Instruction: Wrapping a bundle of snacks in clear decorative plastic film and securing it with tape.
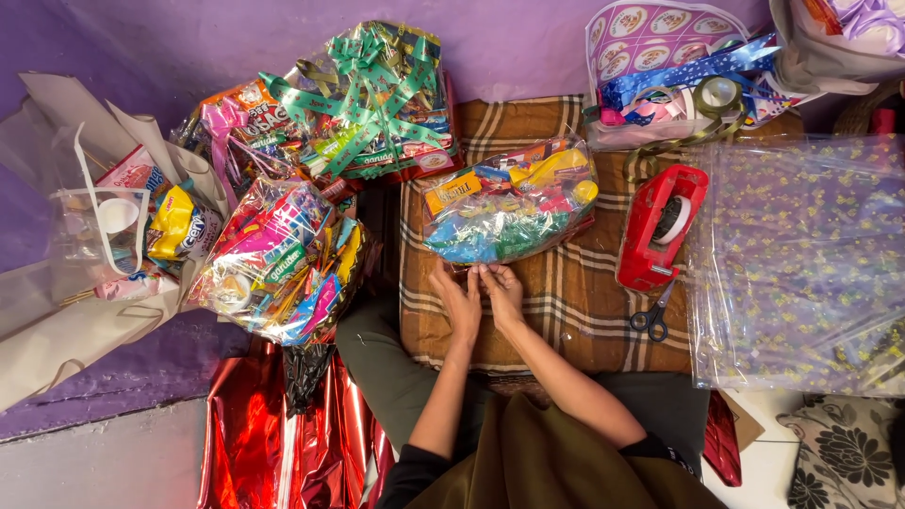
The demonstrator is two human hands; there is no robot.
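Paper bags in beige sit at our far left, with a clear bag of snacks on them. Next come two finished hampers: a cellophane bundle of sweets and, behind it, a hamper with a green ribbon bow. Red foil wrap lies on the floor below them.

At the middle, on the checked cloth surface, rests the cellophane-wrapped gift basket. Our left hand and right hand meet at its near edge, fingers pinching the gathered cellophane; whether they also hold a strip of tape we cannot quite tell.

We judge that the thin film could slip from our fingers and spring open, or tear if pulled hard, spilling the packed snacks.

To the right stand a red tape dispenser and scissors, both near but apart from the basket. Beyond lies a sheet of printed clear wrap, with ribbon rolls behind. The hampers at our left crowd that side.
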